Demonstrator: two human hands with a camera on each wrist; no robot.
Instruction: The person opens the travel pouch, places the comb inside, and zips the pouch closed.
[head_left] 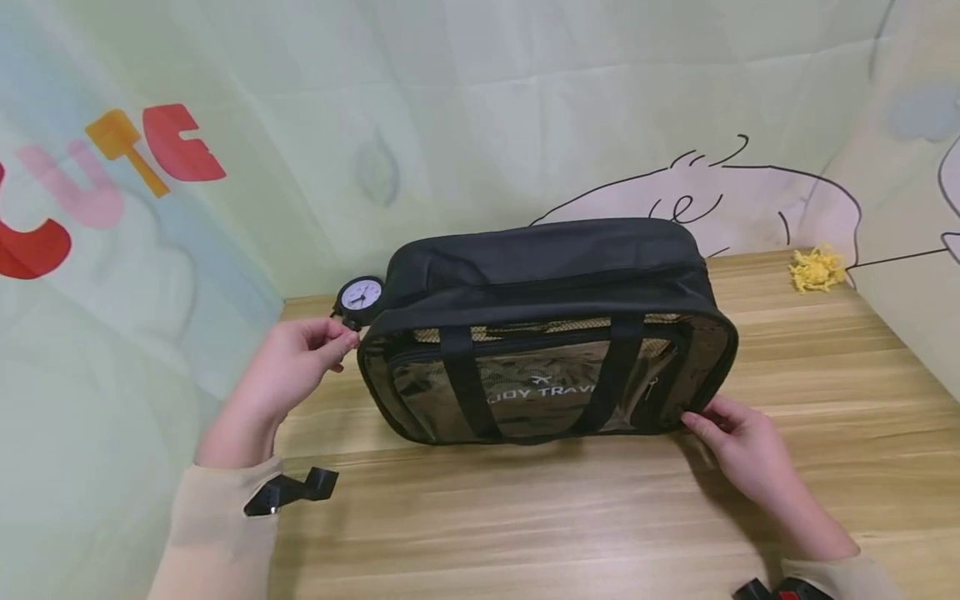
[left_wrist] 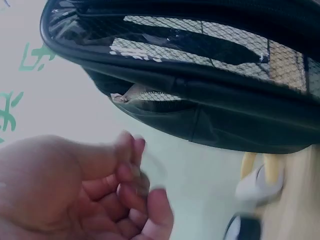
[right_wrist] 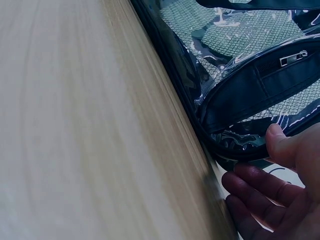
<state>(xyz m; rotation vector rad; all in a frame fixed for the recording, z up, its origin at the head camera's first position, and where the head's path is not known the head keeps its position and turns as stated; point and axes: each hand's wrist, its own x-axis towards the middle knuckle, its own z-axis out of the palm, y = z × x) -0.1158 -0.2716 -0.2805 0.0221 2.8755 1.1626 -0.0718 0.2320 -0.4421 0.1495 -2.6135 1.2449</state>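
Note:
A black toiletry bag (head_left: pixel 540 267) with clear front panels and two black straps stands on the wooden table. White lettering with a small plane marks its front. My right hand (head_left: pixel 738 442) grips the bag's lower right corner, thumb in front and fingers behind. That thumb (right_wrist: pixel 282 146) lies against the dark piping in the right wrist view. Near the upper left corner of the bag is my left hand (head_left: pixel 300 362), fingers bent and thumb near the index fingertip. In the left wrist view nothing shows between these fingers, and a gap in the bag's zipped side (left_wrist: pixel 155 95) lies just beyond them.
A small black round clock (head_left: pixel 361 298) stands behind the left hand, close to the bag's left side. At the back right lies a yellow shaggy ball (head_left: pixel 817 268). A printed cloth (head_left: pixel 465 125) hangs behind and beside the wooden table (head_left: pixel 525 517).

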